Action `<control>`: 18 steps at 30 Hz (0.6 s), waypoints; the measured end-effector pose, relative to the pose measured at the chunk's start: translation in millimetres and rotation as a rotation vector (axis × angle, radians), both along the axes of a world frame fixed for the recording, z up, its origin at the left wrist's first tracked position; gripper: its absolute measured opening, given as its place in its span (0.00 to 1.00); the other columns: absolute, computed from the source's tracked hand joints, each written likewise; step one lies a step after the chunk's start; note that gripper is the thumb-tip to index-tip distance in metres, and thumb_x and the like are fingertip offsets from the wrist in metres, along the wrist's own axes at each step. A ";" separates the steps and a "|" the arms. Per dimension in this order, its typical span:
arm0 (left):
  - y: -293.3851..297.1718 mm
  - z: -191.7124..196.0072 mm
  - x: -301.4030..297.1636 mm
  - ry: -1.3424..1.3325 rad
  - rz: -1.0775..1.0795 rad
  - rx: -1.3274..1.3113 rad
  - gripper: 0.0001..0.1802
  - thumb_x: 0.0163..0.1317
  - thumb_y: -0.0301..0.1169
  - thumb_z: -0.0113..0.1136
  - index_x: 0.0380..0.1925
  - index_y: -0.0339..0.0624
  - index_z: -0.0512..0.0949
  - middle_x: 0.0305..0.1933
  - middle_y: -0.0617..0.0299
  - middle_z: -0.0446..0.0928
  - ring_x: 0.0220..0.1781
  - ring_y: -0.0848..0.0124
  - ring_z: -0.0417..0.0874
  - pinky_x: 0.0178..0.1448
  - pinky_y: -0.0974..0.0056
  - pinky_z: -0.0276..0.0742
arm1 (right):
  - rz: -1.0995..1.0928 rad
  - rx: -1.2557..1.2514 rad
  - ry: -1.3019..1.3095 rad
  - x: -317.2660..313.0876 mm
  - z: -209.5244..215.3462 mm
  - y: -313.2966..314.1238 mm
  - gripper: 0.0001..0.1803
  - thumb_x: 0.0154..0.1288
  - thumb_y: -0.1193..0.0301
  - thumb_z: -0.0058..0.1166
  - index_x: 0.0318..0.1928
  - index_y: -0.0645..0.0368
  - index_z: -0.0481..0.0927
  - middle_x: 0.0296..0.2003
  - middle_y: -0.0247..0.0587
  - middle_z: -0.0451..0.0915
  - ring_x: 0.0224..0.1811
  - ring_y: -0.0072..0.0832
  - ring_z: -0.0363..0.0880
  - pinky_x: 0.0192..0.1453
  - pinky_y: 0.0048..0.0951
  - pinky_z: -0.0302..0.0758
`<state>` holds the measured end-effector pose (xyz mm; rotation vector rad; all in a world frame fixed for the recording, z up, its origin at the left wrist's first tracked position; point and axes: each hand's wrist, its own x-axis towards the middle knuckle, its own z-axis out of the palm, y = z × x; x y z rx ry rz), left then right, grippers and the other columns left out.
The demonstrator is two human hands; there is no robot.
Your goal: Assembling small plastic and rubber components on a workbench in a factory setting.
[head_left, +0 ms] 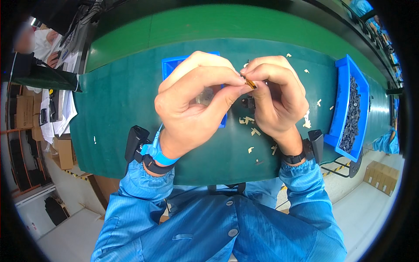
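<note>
Above the middle of the green mat, my hands meet fingertip to fingertip at a small amber-and-black strip [250,83]. My left hand [192,102] pinches it from the left between thumb and index finger. From the right, the thumb and index finger of my right hand [281,98] close on the same strip. Its exact kind is too small to make out. A small black part [248,103] shows just under the fingertips, beside my right thumb; whether it lies on the mat, I cannot tell. Behind my left hand stands a blue bin [168,65], mostly hidden by that hand.
Cream-coloured scraps [255,131] are scattered over the green mat [118,118]. At the right edge stands a long blue bin [341,91] filled with small black parts [351,115]. Papers [65,113] lie at the far left, near another person's hand [53,59]. A blue cord clips to my left wristband.
</note>
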<state>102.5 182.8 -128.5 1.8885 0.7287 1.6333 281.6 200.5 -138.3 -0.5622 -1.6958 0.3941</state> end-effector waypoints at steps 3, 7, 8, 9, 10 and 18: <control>0.5 0.9 -0.5 0.003 0.003 0.007 0.11 0.57 0.11 0.71 0.39 0.30 0.84 0.41 0.51 0.82 0.41 0.67 0.84 0.42 0.66 0.84 | 0.007 0.006 -0.002 0.1 0.4 -0.5 0.10 0.60 0.87 0.67 0.42 0.68 0.83 0.37 0.49 0.86 0.38 0.38 0.87 0.42 0.31 0.83; 0.3 1.9 -0.5 0.005 0.008 0.009 0.11 0.57 0.10 0.71 0.39 0.30 0.84 0.41 0.51 0.82 0.42 0.67 0.84 0.42 0.66 0.84 | 0.012 0.009 0.000 -0.4 0.9 0.1 0.10 0.60 0.87 0.67 0.42 0.68 0.83 0.37 0.49 0.86 0.38 0.38 0.87 0.42 0.31 0.83; 0.4 1.8 -0.5 0.003 0.007 0.010 0.11 0.57 0.10 0.71 0.39 0.30 0.84 0.41 0.51 0.82 0.42 0.67 0.84 0.42 0.66 0.84 | 0.013 0.004 -0.002 0.0 1.2 -0.2 0.10 0.61 0.87 0.66 0.42 0.68 0.83 0.37 0.49 0.86 0.38 0.38 0.87 0.42 0.31 0.83; 0.5 1.7 -0.5 0.008 0.010 0.014 0.11 0.57 0.11 0.71 0.38 0.30 0.84 0.41 0.51 0.82 0.42 0.67 0.84 0.43 0.65 0.84 | 0.013 -0.001 -0.004 0.2 1.4 -0.4 0.10 0.61 0.87 0.66 0.42 0.68 0.83 0.37 0.49 0.86 0.38 0.38 0.87 0.42 0.31 0.83; 0.7 1.6 -0.4 0.013 0.012 0.018 0.10 0.57 0.11 0.71 0.38 0.31 0.84 0.41 0.52 0.82 0.43 0.66 0.84 0.44 0.65 0.84 | 0.012 0.000 -0.005 0.4 1.3 -0.3 0.10 0.61 0.87 0.66 0.42 0.68 0.83 0.37 0.49 0.86 0.38 0.38 0.87 0.42 0.31 0.83; -1.2 1.1 0.0 -0.015 0.008 0.003 0.11 0.56 0.11 0.71 0.38 0.31 0.84 0.42 0.52 0.83 0.43 0.66 0.84 0.45 0.65 0.82 | 0.004 0.012 -0.014 0.0 1.4 -0.7 0.10 0.60 0.88 0.66 0.41 0.68 0.82 0.36 0.50 0.86 0.38 0.37 0.86 0.42 0.31 0.83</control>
